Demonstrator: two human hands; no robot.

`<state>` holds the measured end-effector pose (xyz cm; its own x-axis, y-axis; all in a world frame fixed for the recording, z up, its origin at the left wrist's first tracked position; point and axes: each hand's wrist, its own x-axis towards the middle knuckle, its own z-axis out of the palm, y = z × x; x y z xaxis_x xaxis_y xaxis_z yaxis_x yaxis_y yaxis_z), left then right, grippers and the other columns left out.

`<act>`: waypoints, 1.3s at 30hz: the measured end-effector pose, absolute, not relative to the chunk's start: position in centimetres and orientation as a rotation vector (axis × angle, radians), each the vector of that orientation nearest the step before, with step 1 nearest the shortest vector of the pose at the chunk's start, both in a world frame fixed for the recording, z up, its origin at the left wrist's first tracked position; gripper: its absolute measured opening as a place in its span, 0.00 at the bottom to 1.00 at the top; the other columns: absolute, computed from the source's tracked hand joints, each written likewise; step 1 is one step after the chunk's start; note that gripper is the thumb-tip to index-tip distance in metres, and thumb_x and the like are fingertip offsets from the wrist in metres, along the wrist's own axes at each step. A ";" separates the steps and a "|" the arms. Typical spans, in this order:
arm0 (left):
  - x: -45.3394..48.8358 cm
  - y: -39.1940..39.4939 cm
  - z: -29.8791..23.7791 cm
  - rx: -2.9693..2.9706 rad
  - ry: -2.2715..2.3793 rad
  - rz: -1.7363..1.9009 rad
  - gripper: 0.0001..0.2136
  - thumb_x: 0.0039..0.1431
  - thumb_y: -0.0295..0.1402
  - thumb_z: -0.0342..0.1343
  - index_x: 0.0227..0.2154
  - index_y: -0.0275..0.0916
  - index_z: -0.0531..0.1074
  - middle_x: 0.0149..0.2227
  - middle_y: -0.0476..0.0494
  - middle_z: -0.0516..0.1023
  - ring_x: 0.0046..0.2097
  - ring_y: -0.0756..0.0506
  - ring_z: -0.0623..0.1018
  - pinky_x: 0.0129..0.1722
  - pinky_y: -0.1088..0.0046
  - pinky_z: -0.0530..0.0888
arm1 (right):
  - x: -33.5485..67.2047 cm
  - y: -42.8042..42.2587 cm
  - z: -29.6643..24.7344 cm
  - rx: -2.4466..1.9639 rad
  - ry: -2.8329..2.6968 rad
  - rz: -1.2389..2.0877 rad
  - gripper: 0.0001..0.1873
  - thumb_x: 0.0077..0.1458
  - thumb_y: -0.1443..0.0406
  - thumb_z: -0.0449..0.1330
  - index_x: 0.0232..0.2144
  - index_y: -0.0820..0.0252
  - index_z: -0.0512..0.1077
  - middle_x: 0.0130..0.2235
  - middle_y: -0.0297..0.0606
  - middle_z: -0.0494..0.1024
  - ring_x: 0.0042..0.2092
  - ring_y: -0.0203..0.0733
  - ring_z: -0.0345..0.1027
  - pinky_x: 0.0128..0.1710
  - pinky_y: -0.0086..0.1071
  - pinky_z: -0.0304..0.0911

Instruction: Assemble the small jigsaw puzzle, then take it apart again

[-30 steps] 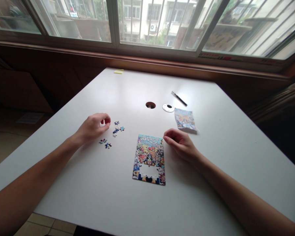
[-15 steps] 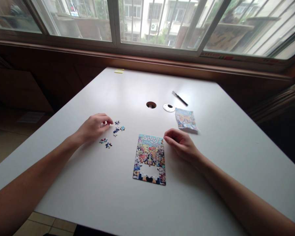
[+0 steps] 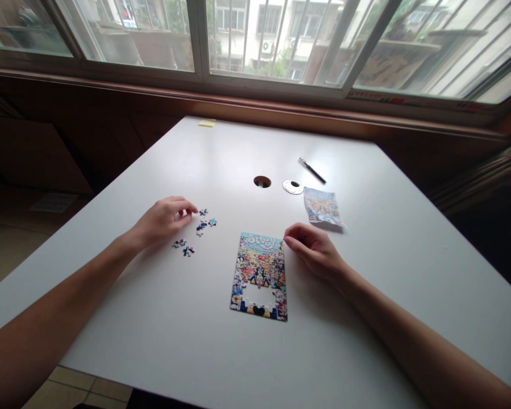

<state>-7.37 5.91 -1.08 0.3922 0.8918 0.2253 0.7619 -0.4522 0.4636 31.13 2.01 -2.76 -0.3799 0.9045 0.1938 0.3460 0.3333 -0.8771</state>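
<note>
A colourful, partly assembled jigsaw puzzle (image 3: 262, 258) lies flat on the white table, with a gap in its lower middle where the table shows through. My right hand (image 3: 313, 247) is at its upper right corner, fingers curled and thumb pressed in against them; whether anything is between them is hidden. To the left, my left hand (image 3: 166, 218) hovers low or rests on the table, fingers bent and apart from the thumb. Its fingertips come close to a loose puzzle piece (image 3: 203, 212). Several more pieces lie nearby, among them a light blue piece (image 3: 213, 222) and a dark piece (image 3: 188, 251).
Beyond my right hand lies a creased picture sheet (image 3: 323, 205). A black pen (image 3: 312, 170), a round cover (image 3: 293, 187) and a cable hole (image 3: 262, 182) are farther back on the table (image 3: 174, 341). Yellow tape (image 3: 206, 122) marks the far edge, below the windows.
My left hand has shifted very slightly right, toward the loose pieces. My right hand, the jigsaw puzzle and the pieces look the same.
</note>
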 end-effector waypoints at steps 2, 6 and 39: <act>-7.4 5.9 -1.0 2.371 1.451 0.641 0.10 0.62 0.37 0.54 0.38 0.40 0.78 0.41 0.44 0.79 0.36 0.47 0.75 0.41 0.71 0.73 | 31.1 2.0 -2.7 -1.099 -1.892 1.007 0.11 0.61 0.58 0.59 0.33 0.59 0.71 0.30 0.35 0.71 0.32 0.37 0.62 0.30 0.32 0.57; -7.3 5.9 -0.9 2.370 1.444 0.632 0.11 0.63 0.39 0.54 0.39 0.40 0.78 0.42 0.44 0.78 0.37 0.47 0.75 0.40 0.71 0.73 | 31.0 2.0 -2.7 -1.097 -1.894 1.006 0.11 0.61 0.58 0.59 0.32 0.59 0.71 0.30 0.35 0.71 0.32 0.37 0.62 0.30 0.31 0.57; -8.4 5.6 1.2 2.407 1.149 0.415 0.09 0.62 0.38 0.56 0.35 0.40 0.79 0.39 0.44 0.79 0.38 0.47 0.77 0.37 0.73 0.74 | 31.0 1.9 -2.8 -1.080 -1.887 1.033 0.09 0.62 0.59 0.59 0.32 0.59 0.71 0.30 0.34 0.70 0.31 0.36 0.61 0.30 0.32 0.55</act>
